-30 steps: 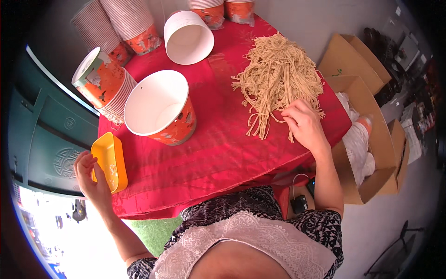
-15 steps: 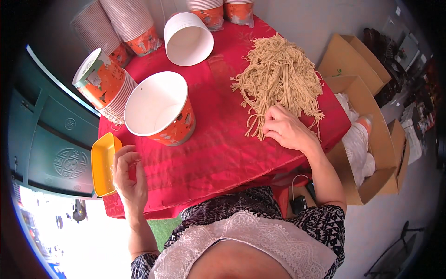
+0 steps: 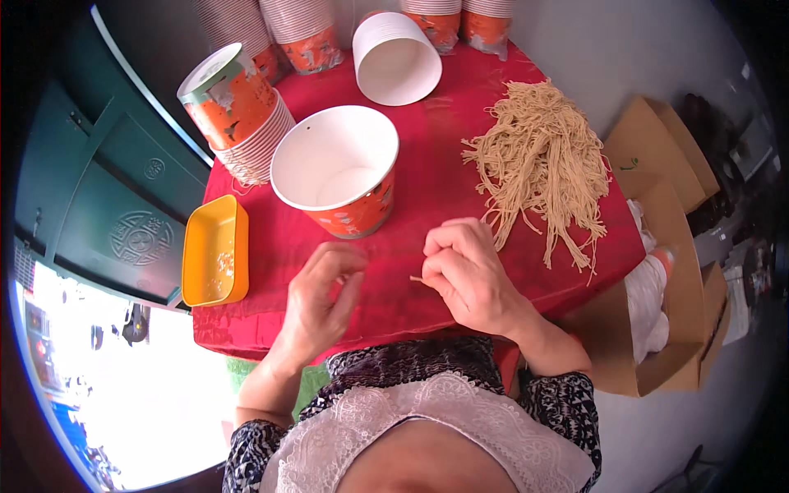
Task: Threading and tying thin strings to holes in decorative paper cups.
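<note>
In front of me, my right hand [image 3: 468,275] pinches a beige cord [image 3: 417,278], and a short end of it sticks out past the thumb. My left hand [image 3: 323,297] is curled opposite, thumb drawn toward the fingers; whatever it may hold is hidden. A white-lined paper bucket [image 3: 345,144] with an orange printed outside stands upright just beyond the hands. One small dark hole shows near its rim. To the right lies a loose heap of beige cords [image 3: 546,156], apart from both hands. A yellow tray [image 3: 238,279] with small white bits sits left of my left hand.
A red cloth [image 3: 436,189] covers the table. At the back left leans a stack of orange buckets [image 3: 234,103]; another white bucket [image 3: 399,72] lies on its side. Wrapped bucket stacks [image 3: 304,37] line the far edge. An open cardboard box [image 3: 686,287] stands right of the table.
My right hand has left the cord heap and come toward the middle with a cord. The left hand has moved from beside the yellow tray to meet it. The view has shifted.
</note>
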A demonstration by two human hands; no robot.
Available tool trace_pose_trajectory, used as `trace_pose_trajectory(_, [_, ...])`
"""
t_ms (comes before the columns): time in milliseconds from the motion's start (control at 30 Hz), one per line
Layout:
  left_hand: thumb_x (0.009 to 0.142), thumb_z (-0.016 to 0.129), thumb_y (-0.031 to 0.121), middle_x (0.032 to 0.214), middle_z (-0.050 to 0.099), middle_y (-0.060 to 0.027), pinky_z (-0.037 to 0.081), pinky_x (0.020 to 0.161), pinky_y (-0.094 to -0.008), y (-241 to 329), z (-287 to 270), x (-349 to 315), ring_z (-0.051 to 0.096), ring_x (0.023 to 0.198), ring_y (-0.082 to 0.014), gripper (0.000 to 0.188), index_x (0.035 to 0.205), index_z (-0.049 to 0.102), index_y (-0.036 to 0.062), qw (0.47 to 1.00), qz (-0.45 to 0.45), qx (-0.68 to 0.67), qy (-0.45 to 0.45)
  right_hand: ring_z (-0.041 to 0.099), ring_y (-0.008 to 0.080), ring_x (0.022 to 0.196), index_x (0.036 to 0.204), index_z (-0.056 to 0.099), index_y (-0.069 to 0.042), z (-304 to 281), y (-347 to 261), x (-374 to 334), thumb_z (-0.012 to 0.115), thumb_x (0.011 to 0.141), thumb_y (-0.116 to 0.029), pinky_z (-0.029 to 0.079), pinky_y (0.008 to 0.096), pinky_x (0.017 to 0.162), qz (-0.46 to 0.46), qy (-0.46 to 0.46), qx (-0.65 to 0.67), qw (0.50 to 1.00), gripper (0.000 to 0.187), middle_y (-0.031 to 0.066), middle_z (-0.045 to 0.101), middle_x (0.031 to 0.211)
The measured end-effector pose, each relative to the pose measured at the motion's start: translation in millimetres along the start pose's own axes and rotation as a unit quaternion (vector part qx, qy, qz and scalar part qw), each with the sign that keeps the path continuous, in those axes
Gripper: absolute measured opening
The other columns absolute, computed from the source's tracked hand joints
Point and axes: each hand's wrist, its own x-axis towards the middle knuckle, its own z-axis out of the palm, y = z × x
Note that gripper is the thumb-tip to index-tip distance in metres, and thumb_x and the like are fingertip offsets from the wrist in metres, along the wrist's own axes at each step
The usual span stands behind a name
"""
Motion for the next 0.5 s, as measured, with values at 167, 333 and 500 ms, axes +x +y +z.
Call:
trace_pose_trajectory(167, [0.09,0.063,-0.005,0.096,0.062,-0.0103,0.052,0.074,-0.029,9,7,-2,0.064,0.084,-0.0165,0.021,0.111,0.058,-0.003,0.983,-0.11,-0.143,-0.024,0.053,0.0267,0.09,0.082,0.056,-0.006,17,1,10,0.074,0.074,0.001,0.039,0.0395,0.08,0.035,0.038,0.039,0.998,0.021,0.0076,0.056,0.097])
trace_pose_trajectory(333, [0.092,0.068,0.006,0.084,0.06,-0.0107,0.049,0.063,-0.0319,11,13,4,0.059,0.068,-0.0196,0.015,0.098,0.058,-0.0028,0.997,-0.015,-0.073,0.001,0.053,0.027,0.091,0.081,0.056,-0.006,25,-3,11,0.075,0.074,0.0,0.039,0.0401,0.08,0.03,0.025,0.043,0.998,0.021,0.008,0.056,0.098])
trace_pose_trajectory(500, [0.093,0.065,0.005,0.076,0.057,-0.0136,0.046,0.059,-0.0352,6,17,7,0.057,0.064,-0.025,0.011,0.088,0.058,-0.0024,0.998,-0.043,-0.045,-0.009,0.054,0.0277,0.088,0.083,0.055,-0.005,28,-6,13,0.073,0.075,0.0,0.04,0.04,0.078,0.019,0.025,0.04,0.999,0.02,0.0084,0.057,0.095])
